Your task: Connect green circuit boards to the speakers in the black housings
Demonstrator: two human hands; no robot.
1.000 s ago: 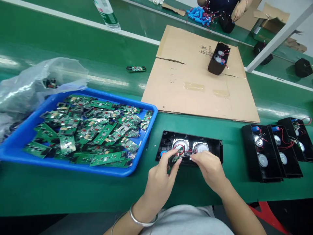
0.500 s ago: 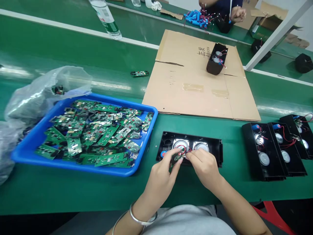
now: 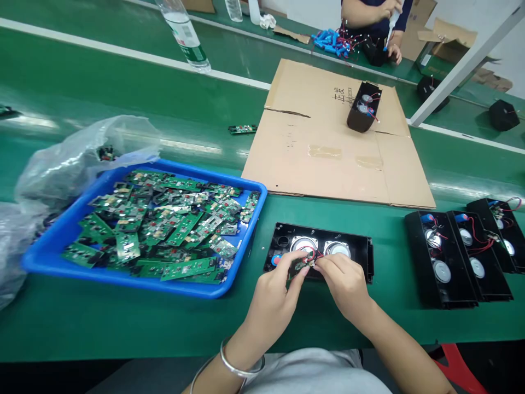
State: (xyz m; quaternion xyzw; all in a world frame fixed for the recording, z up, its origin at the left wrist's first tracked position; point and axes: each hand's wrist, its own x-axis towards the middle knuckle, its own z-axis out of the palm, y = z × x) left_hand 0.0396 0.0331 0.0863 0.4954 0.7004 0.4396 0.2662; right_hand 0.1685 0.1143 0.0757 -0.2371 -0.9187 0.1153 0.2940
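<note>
Between the thumb and fingers of my left hand (image 3: 274, 295) is a small green circuit board (image 3: 300, 266), held tilted over a black speaker housing (image 3: 356, 249). My right hand (image 3: 344, 282) pinches at the board's right edge, where red wires (image 3: 314, 254) meet it; the fingertips hide the exact contact. Two round silver speakers (image 3: 337, 249) sit in the housing, and a blue cylinder (image 3: 276, 259) lies at its left end, partly behind my left fingers.
A blue tray (image 3: 123, 282) full of circuit boards stands left, beside plastic bags (image 3: 53, 175). Flat cardboard (image 3: 328, 169) carries another housing (image 3: 363, 109). Several housings (image 3: 443, 268) stand right. A bottle (image 3: 186, 38) is at the back; across the bench, a person's hands (image 3: 391, 33) work.
The view has shifted slightly. My hands keep hold at the board and wires, the board tilted a little differently. Across the bench, the person's raised hand has come down and a white tool shows.
</note>
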